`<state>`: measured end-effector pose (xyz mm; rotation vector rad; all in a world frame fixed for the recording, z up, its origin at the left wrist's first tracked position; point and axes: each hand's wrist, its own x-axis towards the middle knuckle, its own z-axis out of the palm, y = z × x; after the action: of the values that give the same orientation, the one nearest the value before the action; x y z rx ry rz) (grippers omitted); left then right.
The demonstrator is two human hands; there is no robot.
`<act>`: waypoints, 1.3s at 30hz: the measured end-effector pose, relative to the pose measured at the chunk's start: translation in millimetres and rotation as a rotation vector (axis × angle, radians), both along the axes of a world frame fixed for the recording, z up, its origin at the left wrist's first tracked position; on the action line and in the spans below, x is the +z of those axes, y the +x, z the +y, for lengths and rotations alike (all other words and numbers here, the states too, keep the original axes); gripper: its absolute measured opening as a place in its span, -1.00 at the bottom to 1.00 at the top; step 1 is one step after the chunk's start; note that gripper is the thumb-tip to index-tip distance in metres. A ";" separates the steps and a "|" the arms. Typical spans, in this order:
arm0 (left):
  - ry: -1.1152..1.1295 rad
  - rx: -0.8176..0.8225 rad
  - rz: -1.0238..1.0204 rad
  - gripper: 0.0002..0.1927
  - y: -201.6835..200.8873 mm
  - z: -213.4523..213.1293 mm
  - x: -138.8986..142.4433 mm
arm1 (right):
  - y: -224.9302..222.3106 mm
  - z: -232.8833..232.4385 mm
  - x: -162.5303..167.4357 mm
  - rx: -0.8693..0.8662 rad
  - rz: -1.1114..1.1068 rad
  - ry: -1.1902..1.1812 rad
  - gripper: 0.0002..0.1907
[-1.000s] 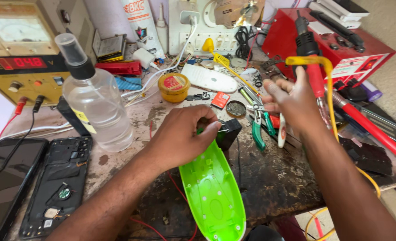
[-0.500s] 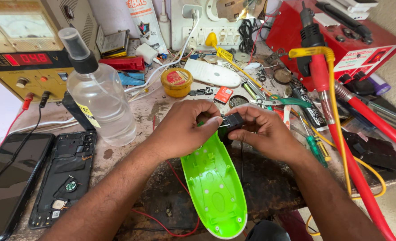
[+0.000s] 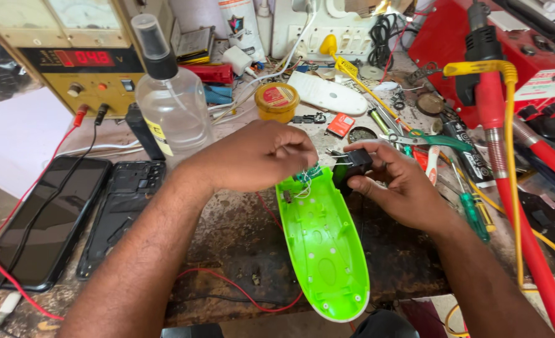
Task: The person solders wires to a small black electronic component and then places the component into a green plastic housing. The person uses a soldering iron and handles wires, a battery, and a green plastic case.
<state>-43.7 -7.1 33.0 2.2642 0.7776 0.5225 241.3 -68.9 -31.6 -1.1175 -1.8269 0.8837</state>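
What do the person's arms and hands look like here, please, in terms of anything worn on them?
Both forearms are bare as far as the frame shows, with no sleeves in view. The left hand and the right hand wear no gloves, and no watch, bracelet or ring shows on either. The fingernails look short.

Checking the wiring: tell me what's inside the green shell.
The green shell lies open, mostly bare moulded ribs. At its top end sit thin white wires and a small board. The left hand covers that end's left corner; the right hand holds a black part beside it.
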 end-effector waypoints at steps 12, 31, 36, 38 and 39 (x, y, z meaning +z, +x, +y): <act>-0.063 -0.073 -0.034 -0.62 -10.0 2.2 2.5 | 8.5 -0.2 -7.2 -0.058 -0.024 0.140 -0.52; -0.185 -0.143 -0.374 -0.57 -21.0 -1.1 -39.7 | -3.3 -2.0 5.7 -0.058 -0.239 0.135 -0.62; -0.160 -0.135 -0.100 -0.31 -33.3 -2.9 -30.3 | -9.1 -4.9 11.9 -0.085 -0.280 0.179 -0.47; -0.180 -0.168 -0.057 -0.21 -37.1 -6.3 -25.9 | -10.9 -8.1 15.5 -0.108 -0.306 0.177 -0.36; -0.189 -0.195 -0.058 -0.18 -38.7 -7.5 -23.6 | -10.9 -9.3 17.8 -0.123 -0.318 0.159 -0.32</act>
<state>-82.4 -14.6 9.3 2.1114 0.5460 0.4040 230.4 -78.2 -13.8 -1.3091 -2.0180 0.5006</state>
